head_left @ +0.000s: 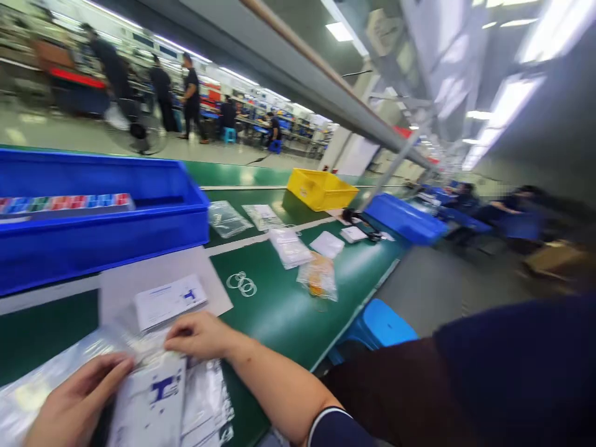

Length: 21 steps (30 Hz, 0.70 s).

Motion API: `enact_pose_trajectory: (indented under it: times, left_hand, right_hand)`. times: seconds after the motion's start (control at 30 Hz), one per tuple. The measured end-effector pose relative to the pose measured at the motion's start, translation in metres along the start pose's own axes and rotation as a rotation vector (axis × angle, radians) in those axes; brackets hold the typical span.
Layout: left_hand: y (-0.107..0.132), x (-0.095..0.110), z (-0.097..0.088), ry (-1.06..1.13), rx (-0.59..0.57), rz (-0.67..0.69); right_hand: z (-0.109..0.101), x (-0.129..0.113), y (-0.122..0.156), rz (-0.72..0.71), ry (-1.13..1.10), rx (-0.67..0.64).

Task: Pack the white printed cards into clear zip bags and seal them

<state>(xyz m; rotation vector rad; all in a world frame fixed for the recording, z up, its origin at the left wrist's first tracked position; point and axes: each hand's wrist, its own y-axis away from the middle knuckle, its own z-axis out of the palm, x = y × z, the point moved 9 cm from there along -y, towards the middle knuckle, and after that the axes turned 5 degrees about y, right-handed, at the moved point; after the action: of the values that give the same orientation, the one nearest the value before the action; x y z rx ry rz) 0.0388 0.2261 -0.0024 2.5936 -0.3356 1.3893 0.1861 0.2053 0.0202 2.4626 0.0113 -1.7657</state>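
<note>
Between my hands, at the lower left, lies a white flat packet [162, 391] with a dark blue printed mark. My left hand [84, 394] pinches its upper left edge between thumb and fingers. Closed at the upper right corner of the same packet is my right hand [200, 335], its fingertips partly hidden. Clear plastic bags [205, 397] lie beneath and beside the packet, blurred in part. Just beyond the right hand, a stack of white printed cards [170, 300] rests on a pale sheet [116, 285].
A long blue bin [102, 239] with coloured boxes stands left. Loose white rings [242, 284], bagged papers [289, 247] and a bag with orange contents [319, 276] lie on the green table [274, 323]. A yellow bin [321, 189] stands behind; a blue stool [388, 323] is right.
</note>
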Motion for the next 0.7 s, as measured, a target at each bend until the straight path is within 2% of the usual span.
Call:
enact_pose_trajectory:
  times: [0.07, 0.17, 0.23, 0.33, 0.53, 0.7]
  left_hand:
    - [0.007, 0.004, -0.009, 0.186, 0.057, -0.029]
    - [0.01, 0.016, -0.006, 0.483, 0.036, -0.067]
    - [0.01, 0.02, -0.003, 0.576, 0.028, -0.105]
    - [0.011, 0.02, 0.0, 0.612, 0.02, -0.126]
    - [0.013, 0.016, -0.002, 0.624, 0.048, -0.091]
    - [0.013, 0.024, 0.005, 0.627, -0.026, -0.088]
  right_hand:
    - [-0.002, -0.006, 0.003, -0.024, -0.018, -0.036]
    - [0.001, -0.006, 0.003, -0.042, -0.052, -0.11]
    - [0.0, -0.001, 0.002, -0.009, -0.034, -0.087]
    - [0.0, -0.001, 0.004, -0.022, -0.004, -0.07]
    - [0.006, -0.003, 0.007, -0.025, 0.008, -0.124]
    - [0.003, -0.014, 0.009, -0.077, 0.114, -0.071]
